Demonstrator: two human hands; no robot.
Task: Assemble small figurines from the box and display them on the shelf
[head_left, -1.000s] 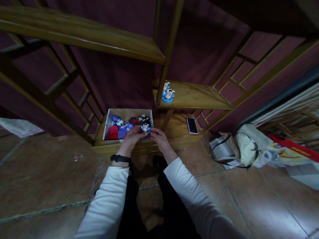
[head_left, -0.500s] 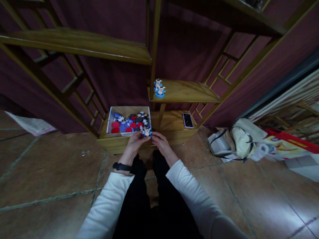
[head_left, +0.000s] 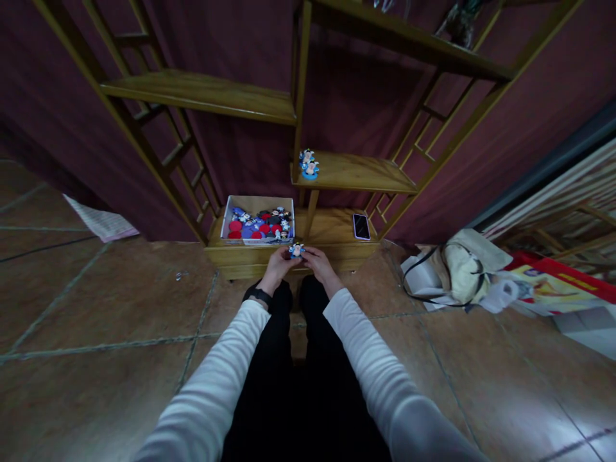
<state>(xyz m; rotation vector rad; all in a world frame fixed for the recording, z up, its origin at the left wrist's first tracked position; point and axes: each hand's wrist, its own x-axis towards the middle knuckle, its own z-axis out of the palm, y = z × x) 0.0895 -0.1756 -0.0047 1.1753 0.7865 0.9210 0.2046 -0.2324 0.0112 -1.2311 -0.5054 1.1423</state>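
Note:
Between my two hands is a small blue-and-white figurine [head_left: 297, 251], upright on a blue base. My left hand [head_left: 279, 267] closes on its left side and my right hand [head_left: 319, 262] pinches its right side. Just behind them, a white cardboard box [head_left: 224, 230] on the low shelf holds a heap of figurines [head_left: 264, 219] with red, purple and dark round bases. Two similar blue figurines [head_left: 310, 168] stand one in front of the other at the left end of the middle shelf [head_left: 360, 172].
A phone [head_left: 361, 226] lies on the low shelf [head_left: 332, 226] right of the box. The wooden uprights [head_left: 301, 83] and upper left shelf [head_left: 197, 93] frame the space. On the floor at right are a cream bag [head_left: 462, 266] and a red-and-yellow box [head_left: 558, 282].
My hands, still holding the figurine, now appear slightly farther right and higher, clear of the box's front edge. The whole view has shifted a little. The shelf figurines stay where they stood.

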